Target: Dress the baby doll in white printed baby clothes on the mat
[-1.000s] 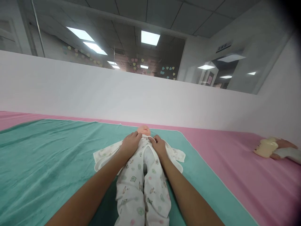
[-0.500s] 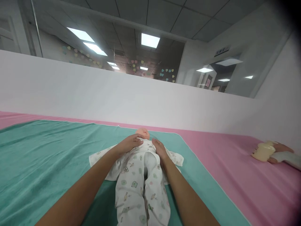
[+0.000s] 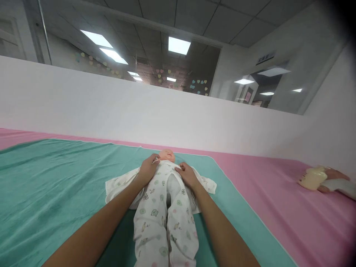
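Note:
A baby doll [image 3: 167, 154] lies on its back on a teal blanket [image 3: 55, 178], dressed in a white printed romper [image 3: 164, 215] with its sleeves spread to both sides. My left hand [image 3: 148, 168] pinches the romper's collar edge at the doll's left shoulder. My right hand [image 3: 187, 174] grips the garment's other front edge on the chest. The romper's front gapes open between my hands.
The blanket lies on a pink surface [image 3: 278, 200] against a low white wall [image 3: 139, 111]. At the far right, another person's hand [image 3: 330, 180] rests on the pink surface holding a cream bottle [image 3: 313, 178].
My left hand has curled from lying flat on the doll's chest into a pinch on the collar. My right hand has shifted slightly toward the neck. The view has tilted slightly.

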`<state>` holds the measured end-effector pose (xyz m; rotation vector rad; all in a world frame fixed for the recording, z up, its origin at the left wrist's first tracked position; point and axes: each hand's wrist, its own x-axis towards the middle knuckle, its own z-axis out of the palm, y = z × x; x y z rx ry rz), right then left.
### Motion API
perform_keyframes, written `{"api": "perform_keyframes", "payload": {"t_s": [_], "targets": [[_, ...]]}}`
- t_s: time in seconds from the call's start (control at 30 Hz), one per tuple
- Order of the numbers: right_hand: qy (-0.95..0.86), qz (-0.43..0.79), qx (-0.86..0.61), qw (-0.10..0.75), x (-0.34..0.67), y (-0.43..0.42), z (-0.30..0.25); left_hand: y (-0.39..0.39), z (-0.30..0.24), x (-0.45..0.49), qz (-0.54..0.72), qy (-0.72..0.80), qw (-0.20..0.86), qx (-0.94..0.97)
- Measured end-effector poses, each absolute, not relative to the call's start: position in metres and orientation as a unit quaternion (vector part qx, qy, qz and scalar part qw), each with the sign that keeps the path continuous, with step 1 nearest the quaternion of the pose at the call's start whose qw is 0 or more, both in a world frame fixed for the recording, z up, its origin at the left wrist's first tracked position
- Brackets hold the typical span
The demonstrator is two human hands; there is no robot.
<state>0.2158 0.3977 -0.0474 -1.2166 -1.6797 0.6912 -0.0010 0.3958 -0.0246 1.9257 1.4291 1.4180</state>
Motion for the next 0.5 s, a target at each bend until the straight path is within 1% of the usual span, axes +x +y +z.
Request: {"api": "perform_keyframes", "payload": {"t_s": [0.07, 0.2, 0.33, 0.5], "targets": [[-0.662, 0.195, -0.556, 0.464, 0.211, 0.403, -0.05, 0.397, -0.026, -0.001, 0.494, 0.52, 0.142, 0.682], [-0.651, 0.114, -0.616, 0.429, 0.205, 0.403, -0.053, 0.397, -0.027, -0.003, 0.438, 0.559, 0.125, 0.693], [-0.686, 0.101, -0.613, 0.378, 0.211, 0.393, -0.055, 0.383, -0.032, -0.01, 0.357, 0.593, 0.093, 0.716], [-0.685, 0.12, -0.621, 0.361, 0.22, 0.381, -0.062, 0.357, -0.05, -0.022, 0.257, 0.645, 0.053, 0.718]]}}
